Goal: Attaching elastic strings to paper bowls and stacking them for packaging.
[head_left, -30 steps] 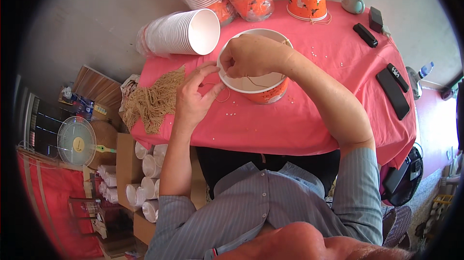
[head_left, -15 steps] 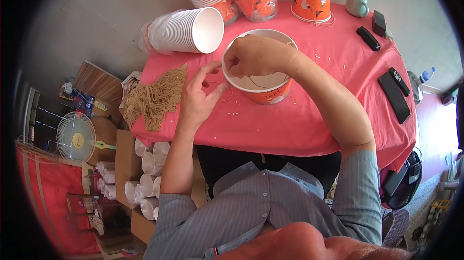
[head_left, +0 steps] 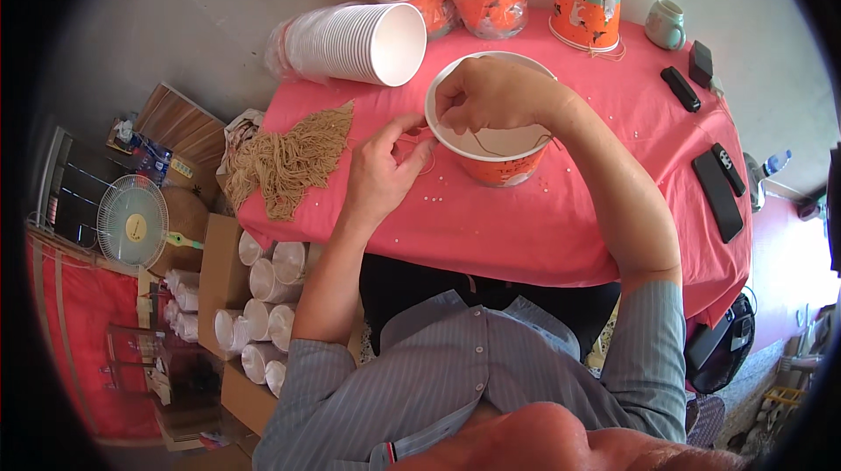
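A round paper bucket point(head_left: 504, 175), white inside and orange outside with printed figures, stands upright on the table. My right hand point(head_left: 495, 96) reaches over its mouth, with the fingers closed in a pinch inside the left part. From those fingers a thin tan cord point(head_left: 491, 152) hangs across the inside toward the right rim. Outside the left rim, my left hand point(head_left: 385, 164) has thumb and forefinger apart, their tips at the bucket wall. A loop of cord hangs beside it. Further left lies a heap of tan cords point(head_left: 289, 164).
A lying stack of white buckets point(head_left: 399, 44) and wrapped orange stacks point(head_left: 491, 11) are at the back. An upturned bucket point(head_left: 587, 11), a mug point(head_left: 666, 24) and a phone point(head_left: 717, 195) are on the right. Small white beads point(head_left: 434, 198) dot the pink tablecloth point(head_left: 385, 226).
The view has shifted, so the table things appear slightly further right. My right hand stays inside the bucket with the cord. My left thumb now appears closer to the bucket wall.
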`<state>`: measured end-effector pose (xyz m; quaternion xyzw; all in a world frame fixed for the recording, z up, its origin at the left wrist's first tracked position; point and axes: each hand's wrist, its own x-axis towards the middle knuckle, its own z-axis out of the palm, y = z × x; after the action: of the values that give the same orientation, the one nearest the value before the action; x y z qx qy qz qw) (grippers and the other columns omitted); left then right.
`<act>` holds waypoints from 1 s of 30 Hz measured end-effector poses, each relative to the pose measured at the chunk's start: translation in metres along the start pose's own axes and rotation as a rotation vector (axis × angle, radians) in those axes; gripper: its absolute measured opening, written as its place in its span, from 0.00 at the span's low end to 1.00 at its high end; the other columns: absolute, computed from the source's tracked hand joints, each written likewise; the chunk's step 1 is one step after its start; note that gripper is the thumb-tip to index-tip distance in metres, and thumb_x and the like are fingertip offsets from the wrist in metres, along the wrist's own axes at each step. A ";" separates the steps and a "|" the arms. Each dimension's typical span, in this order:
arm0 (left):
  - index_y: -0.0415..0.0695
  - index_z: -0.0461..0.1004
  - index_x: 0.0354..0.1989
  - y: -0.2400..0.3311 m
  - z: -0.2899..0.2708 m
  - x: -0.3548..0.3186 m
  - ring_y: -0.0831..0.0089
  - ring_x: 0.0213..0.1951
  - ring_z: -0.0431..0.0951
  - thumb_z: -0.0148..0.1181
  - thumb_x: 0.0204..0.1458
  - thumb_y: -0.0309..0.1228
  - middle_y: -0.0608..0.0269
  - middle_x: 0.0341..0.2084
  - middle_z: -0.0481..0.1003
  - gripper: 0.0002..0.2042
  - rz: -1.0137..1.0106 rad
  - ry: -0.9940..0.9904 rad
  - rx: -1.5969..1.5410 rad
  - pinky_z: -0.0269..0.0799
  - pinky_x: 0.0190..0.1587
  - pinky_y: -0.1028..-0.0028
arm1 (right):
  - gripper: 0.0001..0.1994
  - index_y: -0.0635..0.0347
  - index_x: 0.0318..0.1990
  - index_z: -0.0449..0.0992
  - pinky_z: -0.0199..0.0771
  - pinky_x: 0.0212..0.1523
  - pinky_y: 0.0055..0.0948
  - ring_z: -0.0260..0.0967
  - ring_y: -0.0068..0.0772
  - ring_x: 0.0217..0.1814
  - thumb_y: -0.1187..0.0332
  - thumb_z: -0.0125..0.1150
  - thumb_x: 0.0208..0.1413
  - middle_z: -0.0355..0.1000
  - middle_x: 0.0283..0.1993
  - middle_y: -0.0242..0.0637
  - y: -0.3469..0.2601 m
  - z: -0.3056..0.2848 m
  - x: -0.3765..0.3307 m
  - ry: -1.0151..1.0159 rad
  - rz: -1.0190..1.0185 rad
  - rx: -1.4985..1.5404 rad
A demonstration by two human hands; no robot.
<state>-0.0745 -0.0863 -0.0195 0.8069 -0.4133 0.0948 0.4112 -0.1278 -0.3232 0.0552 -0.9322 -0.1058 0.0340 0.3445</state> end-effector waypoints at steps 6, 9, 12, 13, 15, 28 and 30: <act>0.38 0.82 0.56 -0.002 0.003 0.001 0.68 0.37 0.88 0.73 0.61 0.29 0.53 0.45 0.88 0.17 0.043 0.014 -0.023 0.80 0.37 0.70 | 0.10 0.57 0.41 0.88 0.78 0.38 0.33 0.78 0.26 0.32 0.67 0.66 0.54 0.83 0.33 0.33 0.002 -0.001 0.000 -0.017 -0.018 0.038; 0.38 0.82 0.56 0.005 0.001 0.000 0.69 0.37 0.87 0.73 0.61 0.29 0.54 0.43 0.88 0.17 -0.046 -0.020 -0.004 0.79 0.37 0.71 | 0.10 0.58 0.41 0.87 0.78 0.38 0.33 0.78 0.26 0.32 0.67 0.66 0.55 0.83 0.32 0.33 0.003 0.000 -0.001 -0.002 -0.028 0.065; 0.39 0.82 0.56 0.004 0.004 0.000 0.71 0.36 0.86 0.73 0.61 0.29 0.55 0.42 0.88 0.16 -0.012 0.006 -0.014 0.78 0.36 0.71 | 0.10 0.59 0.41 0.87 0.78 0.37 0.33 0.79 0.26 0.32 0.67 0.66 0.55 0.83 0.32 0.34 0.008 0.003 0.001 -0.015 -0.028 0.064; 0.39 0.82 0.56 0.003 0.005 0.000 0.71 0.36 0.86 0.73 0.61 0.29 0.55 0.42 0.88 0.16 -0.008 0.001 -0.016 0.78 0.36 0.71 | 0.10 0.59 0.41 0.87 0.78 0.37 0.33 0.79 0.26 0.32 0.67 0.66 0.55 0.83 0.32 0.34 0.009 0.003 0.002 -0.011 -0.024 0.065; 0.39 0.82 0.56 0.002 0.007 0.000 0.71 0.36 0.85 0.72 0.61 0.28 0.55 0.42 0.88 0.16 0.029 0.038 -0.038 0.77 0.37 0.71 | 0.10 0.59 0.42 0.88 0.79 0.37 0.34 0.80 0.27 0.32 0.68 0.67 0.55 0.83 0.33 0.34 0.010 0.003 0.003 -0.038 -0.030 0.043; 0.39 0.82 0.57 -0.001 0.009 -0.002 0.68 0.39 0.87 0.71 0.64 0.29 0.53 0.43 0.87 0.15 -0.037 0.021 -0.037 0.78 0.41 0.70 | 0.10 0.62 0.41 0.88 0.83 0.41 0.33 0.83 0.28 0.34 0.69 0.66 0.56 0.85 0.33 0.36 0.007 0.003 0.003 -0.069 -0.020 0.015; 0.38 0.83 0.55 -0.001 0.011 0.000 0.69 0.38 0.87 0.69 0.64 0.28 0.53 0.41 0.88 0.13 -0.009 0.048 -0.037 0.79 0.41 0.70 | 0.10 0.62 0.42 0.88 0.83 0.41 0.33 0.83 0.28 0.34 0.68 0.65 0.57 0.85 0.33 0.36 0.009 0.007 0.005 -0.049 -0.040 0.000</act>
<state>-0.0763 -0.0942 -0.0271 0.7985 -0.4014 0.1047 0.4362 -0.1223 -0.3242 0.0445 -0.9287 -0.1327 0.0501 0.3425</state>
